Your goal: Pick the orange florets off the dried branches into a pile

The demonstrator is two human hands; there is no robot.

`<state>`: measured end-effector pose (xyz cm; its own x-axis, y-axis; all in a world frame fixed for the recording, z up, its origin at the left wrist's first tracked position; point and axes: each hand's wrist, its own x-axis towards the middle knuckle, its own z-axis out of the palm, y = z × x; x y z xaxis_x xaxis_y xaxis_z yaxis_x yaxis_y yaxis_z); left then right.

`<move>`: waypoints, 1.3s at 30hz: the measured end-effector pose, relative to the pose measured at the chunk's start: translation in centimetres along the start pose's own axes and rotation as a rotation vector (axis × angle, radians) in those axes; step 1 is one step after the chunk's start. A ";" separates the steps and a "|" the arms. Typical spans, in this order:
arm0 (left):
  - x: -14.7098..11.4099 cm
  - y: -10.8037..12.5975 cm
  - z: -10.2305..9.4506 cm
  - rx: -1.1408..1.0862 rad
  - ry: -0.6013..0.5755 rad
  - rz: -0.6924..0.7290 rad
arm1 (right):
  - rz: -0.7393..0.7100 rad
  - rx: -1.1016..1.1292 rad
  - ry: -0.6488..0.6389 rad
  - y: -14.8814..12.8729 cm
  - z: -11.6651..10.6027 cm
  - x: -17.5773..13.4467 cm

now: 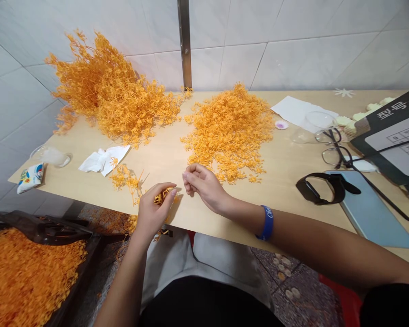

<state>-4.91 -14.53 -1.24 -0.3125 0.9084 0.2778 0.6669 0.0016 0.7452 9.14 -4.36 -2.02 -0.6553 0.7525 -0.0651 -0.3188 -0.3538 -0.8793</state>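
Orange plastic flower sprigs (162, 196) are gripped in my left hand (153, 206), near the front edge of the table. Just right of it, my right hand (204, 186) hovers with thumb and fingertips pinched together; whatever lies between them is too small or hidden to make out. Beyond my right hand spreads a pile of loose orange flower pieces (233, 127). A tall heap of branched orange flower stems (112, 91) stands at the back left. Some loose sprigs (124, 177) lie left of my left hand.
A crumpled tissue (104, 160), a small packet (30, 178) and a plastic cup (54, 156) sit on the left. To the right are a blue phone (378, 213), a black watch (318, 188), glasses (334, 145) and a dark box (395, 131). Below left, a container holds orange pieces (27, 277).
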 end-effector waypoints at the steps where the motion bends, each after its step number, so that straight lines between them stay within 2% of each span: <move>1: 0.0 -0.1 0.0 0.004 0.006 0.000 | -0.027 -0.053 -0.018 0.0 0.1 -0.2; 4: 0.0 -0.3 0.1 0.003 0.053 -0.013 | -0.034 -0.151 -0.176 -0.2 0.3 -0.8; 6: 0.0 -0.4 0.1 -0.008 0.092 -0.037 | 0.050 -0.195 -0.337 -0.2 0.5 -1.1; 8: -0.1 -0.4 0.1 -0.023 0.132 -0.060 | 0.145 -0.225 -0.407 0.1 0.6 -1.1; 10: -0.1 -0.5 0.1 -0.035 0.160 -0.066 | 0.171 -0.245 -0.355 0.5 0.7 -0.9; 13: -0.1 -0.4 0.2 -0.048 0.167 -0.056 | 0.044 -0.271 -0.211 1.2 0.6 -0.5; 16: -0.1 -0.3 0.2 -0.054 0.158 -0.045 | -0.065 -0.325 -0.165 1.4 0.4 -0.3; 18: -0.1 -0.3 0.2 -0.051 0.152 -0.037 | -0.077 -0.329 -0.150 1.3 0.3 -0.4; 23: 0.1 -0.3 0.2 0.011 0.179 -0.046 | 0.028 -0.188 -0.239 0.8 0.5 -0.6; 27: 0.5 -0.4 0.5 0.103 0.212 -0.059 | 0.084 -0.186 -0.303 0.5 0.7 -0.6; 33: 0.7 -0.2 0.6 0.118 0.054 -0.162 | 0.121 -0.215 -0.346 0.3 0.8 -0.5; 36: 0.6 -0.3 0.4 0.085 -0.030 -0.145 | 0.118 -0.227 -0.322 0.3 0.8 -0.4; 39: 0.5 -0.4 0.3 -0.007 -0.039 -0.096 | 0.117 -0.220 -0.311 0.3 0.7 -0.4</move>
<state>-5.15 -13.97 -1.63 -0.3483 0.9197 0.1811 0.6305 0.0869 0.7713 8.80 -5.19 -1.97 -0.8656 0.4978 -0.0544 -0.0975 -0.2740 -0.9568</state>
